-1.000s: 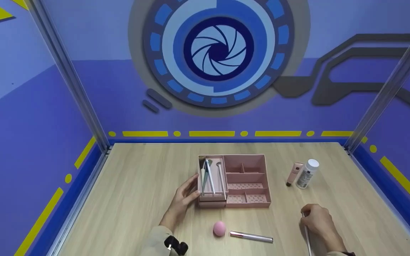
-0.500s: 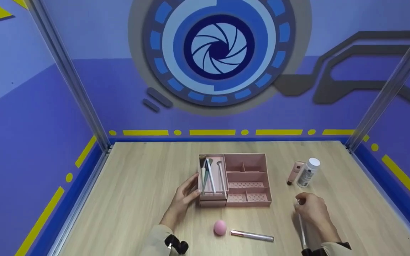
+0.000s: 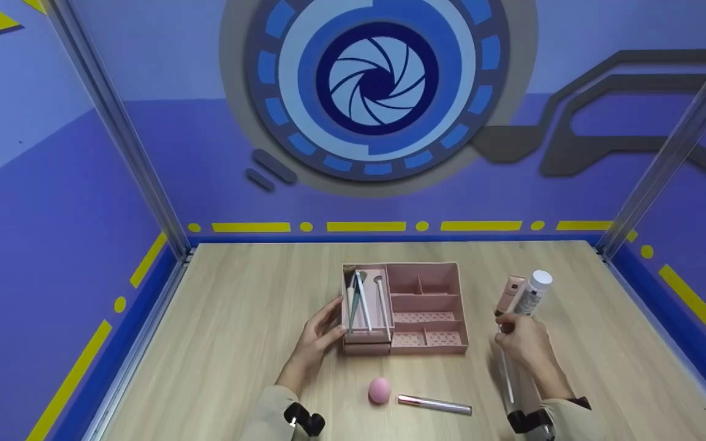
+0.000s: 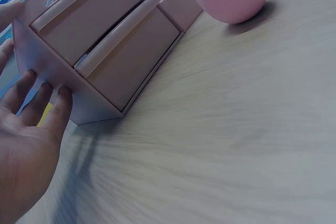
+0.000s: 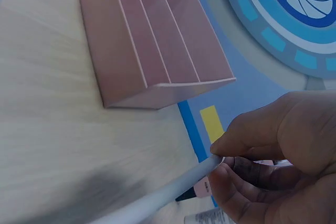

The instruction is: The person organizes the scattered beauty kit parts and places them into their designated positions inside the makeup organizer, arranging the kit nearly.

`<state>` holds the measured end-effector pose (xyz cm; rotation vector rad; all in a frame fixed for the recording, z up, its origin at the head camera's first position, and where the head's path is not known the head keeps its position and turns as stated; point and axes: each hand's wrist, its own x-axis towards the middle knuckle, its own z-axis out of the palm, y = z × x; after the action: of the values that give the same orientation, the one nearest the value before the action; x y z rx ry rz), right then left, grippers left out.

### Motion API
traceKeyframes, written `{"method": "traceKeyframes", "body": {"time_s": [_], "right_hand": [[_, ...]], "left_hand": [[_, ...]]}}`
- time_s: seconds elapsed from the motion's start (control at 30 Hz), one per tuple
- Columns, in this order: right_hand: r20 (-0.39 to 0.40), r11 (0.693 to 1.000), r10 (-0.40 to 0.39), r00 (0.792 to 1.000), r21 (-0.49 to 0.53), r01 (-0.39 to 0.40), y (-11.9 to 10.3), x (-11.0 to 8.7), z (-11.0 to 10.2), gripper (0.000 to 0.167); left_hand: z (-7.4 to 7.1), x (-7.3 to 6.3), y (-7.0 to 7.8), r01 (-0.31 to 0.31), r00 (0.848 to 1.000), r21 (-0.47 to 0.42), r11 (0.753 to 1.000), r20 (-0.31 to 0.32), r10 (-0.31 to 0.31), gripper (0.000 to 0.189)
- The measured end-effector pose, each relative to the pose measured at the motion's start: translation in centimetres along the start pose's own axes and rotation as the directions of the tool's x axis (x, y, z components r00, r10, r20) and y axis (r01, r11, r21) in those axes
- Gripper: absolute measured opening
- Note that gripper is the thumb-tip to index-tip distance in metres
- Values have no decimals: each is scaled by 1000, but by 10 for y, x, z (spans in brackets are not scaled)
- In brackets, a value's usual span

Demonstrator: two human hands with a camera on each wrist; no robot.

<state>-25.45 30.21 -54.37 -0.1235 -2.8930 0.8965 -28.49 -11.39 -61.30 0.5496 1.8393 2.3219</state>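
Against a pink organizer (image 5: 105, 40) the left hand (image 3: 315, 340) rests outstretched; the right hand (image 3: 526, 343) pinches a slim white rod (image 5: 173, 188).

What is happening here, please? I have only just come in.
A person is working at a table with a pink organizer. The left hand touches its left side; several brushes lie in its left tray. The right hand pinches one end of a thin white rod, close to a pink tube and a white-capped bottle. A pink egg-shaped piece and a silver stick are nearer the person.
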Motion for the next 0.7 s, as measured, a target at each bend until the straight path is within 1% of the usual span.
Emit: {"method": "traceKeyframes", "body": {"time_s": [0.1,0.2,0.33,0.43,0.53,0.7], "right_hand": [[-18,1000,-14,1000,1,14,-6,4,1,31],[-33,999,-32,999,9,32,-11,8,2,31],[-68,995,-95,993,-5,95,-19,14,4,28],[-82,993,-119,989,-20,118,-24,17,5,27],[-82,993,-121,989,-20,120,-28,19,5,28],[-84,992,-121,989,7,122,-36,22,5,28]], "left_hand": [[0,0,0,13,1000,-17,1000,-5,-13,67],[0,0,0,9,1000,-25,1000,-10,-9,67],[0,-1,0,1,1000,-35,999,-3,-2,68],[0,0,0,0,1000,-36,999,0,0,69],[0,0,0,1,1000,-29,1000,-3,-1,69],[0,0,0,-5,1000,-17,1000,0,5,68]]}}
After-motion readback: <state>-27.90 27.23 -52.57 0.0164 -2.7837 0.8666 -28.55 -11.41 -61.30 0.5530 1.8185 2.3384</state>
